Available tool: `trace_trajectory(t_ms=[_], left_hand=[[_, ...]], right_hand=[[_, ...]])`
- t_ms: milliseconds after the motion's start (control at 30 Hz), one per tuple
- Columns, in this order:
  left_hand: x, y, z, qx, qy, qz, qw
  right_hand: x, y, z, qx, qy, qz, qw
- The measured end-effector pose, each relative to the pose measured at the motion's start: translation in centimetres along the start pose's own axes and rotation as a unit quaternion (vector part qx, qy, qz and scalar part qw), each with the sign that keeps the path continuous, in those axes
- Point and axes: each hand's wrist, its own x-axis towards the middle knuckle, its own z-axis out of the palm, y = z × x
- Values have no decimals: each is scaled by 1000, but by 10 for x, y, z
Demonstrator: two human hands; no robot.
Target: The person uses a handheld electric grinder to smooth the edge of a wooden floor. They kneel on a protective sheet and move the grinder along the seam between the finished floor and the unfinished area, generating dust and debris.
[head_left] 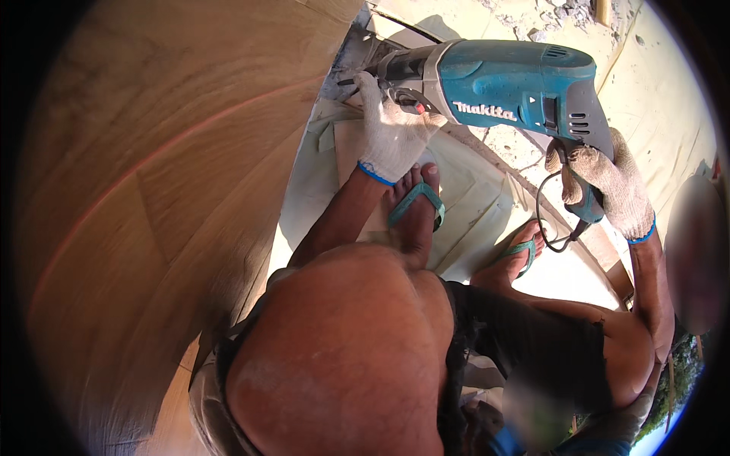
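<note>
A teal and grey rotary hammer [502, 80] lies across the upper part of the head view, its black front end pointing left toward the wood-look panelling. At the tool's front, my left hand [395, 129], in a white knit glove with a blue cuff, grips around the black front handle near the chuck. My right hand [612, 175], gloved the same way, is wrapped round the rear grip, where the black power cord [541, 209] loops down. Shadow and dust hide exactly where the tip meets the surface.
Brown wood-look panelling [167, 197] with a reddish line fills the left side. My sandalled feet [417, 199] stand below the tool on pale sheeting [471, 205]. Broken rubble [563, 15] lies at the top right. A blurred shape [696, 251] is at the right edge.
</note>
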Motion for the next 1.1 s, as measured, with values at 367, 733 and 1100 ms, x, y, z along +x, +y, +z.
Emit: trace_trajectory(t_ms=[367, 733, 1100], left_hand=[[13, -3, 18, -28, -108, -19, 994], [7, 8, 27, -26, -6, 32, 999], [1, -13, 16, 93, -75, 10, 993]], right_hand=[[-3, -19, -32, 23, 103, 12, 994], [14, -53, -17, -24, 34, -7, 999], [-26, 22, -33, 36, 91, -9, 995]])
